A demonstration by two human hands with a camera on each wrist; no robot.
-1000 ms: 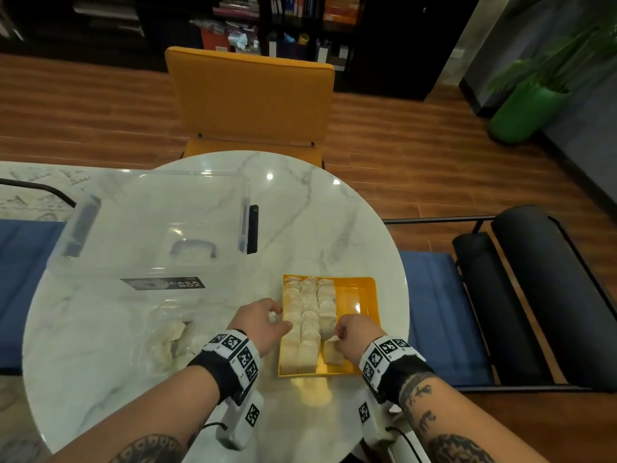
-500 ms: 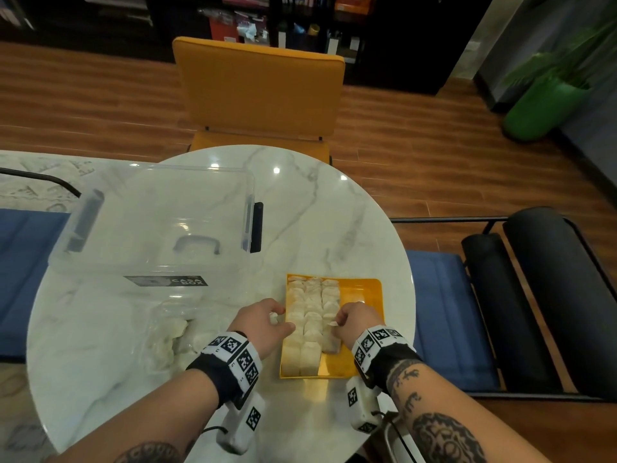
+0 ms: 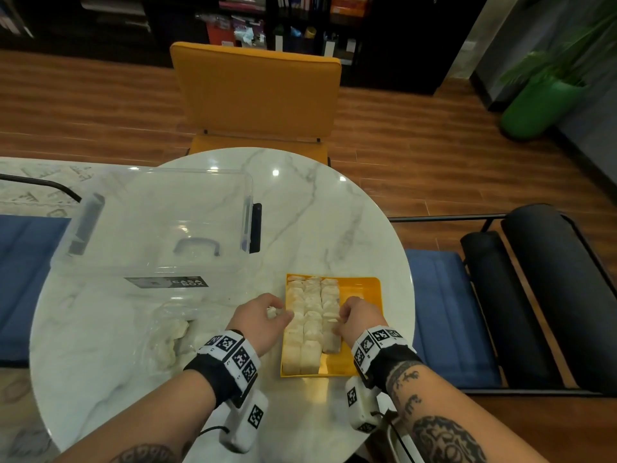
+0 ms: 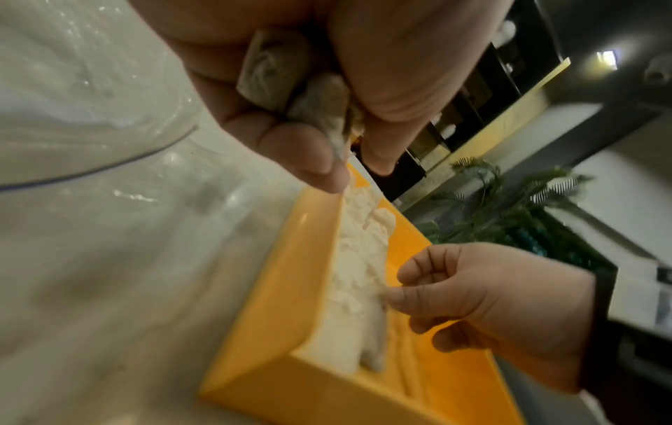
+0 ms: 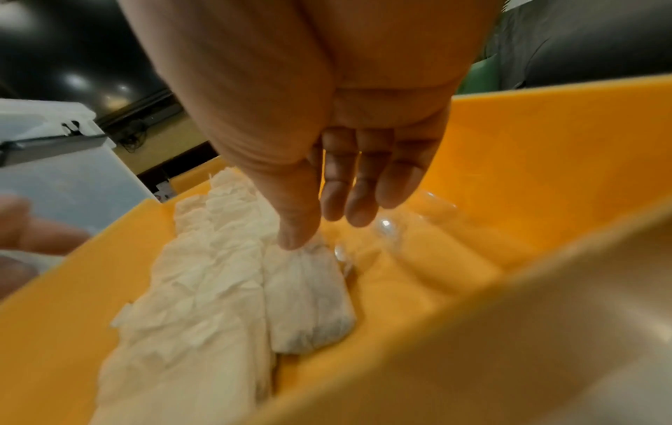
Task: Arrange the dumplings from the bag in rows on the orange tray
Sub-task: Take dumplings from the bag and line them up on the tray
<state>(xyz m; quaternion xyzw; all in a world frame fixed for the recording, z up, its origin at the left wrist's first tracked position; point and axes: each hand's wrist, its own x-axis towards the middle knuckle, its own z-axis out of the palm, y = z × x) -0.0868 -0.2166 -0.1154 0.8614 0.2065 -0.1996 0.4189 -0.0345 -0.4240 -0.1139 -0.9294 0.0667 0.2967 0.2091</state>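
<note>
The orange tray is sitting at the near right of the round marble table, its long axis running near to far. Dumplings are lying in it in three rows along that axis, filling the left part; the right strip is showing bare orange.

The right hand is reaching in from the near right, thumb tip pressing on the near dumpling of the third row, which is lying lengthwise. The right wrist view is showing the other fingers hanging loosely curved above the tray floor, holding nothing.

The left hand is hovering just left of the tray rim, fingers curled. Only the left wrist view is revealing two greyish dumplings gripped inside it.

Farther left, the clear bag is lying with more dumplings, and beyond it a clear storage box.
</note>
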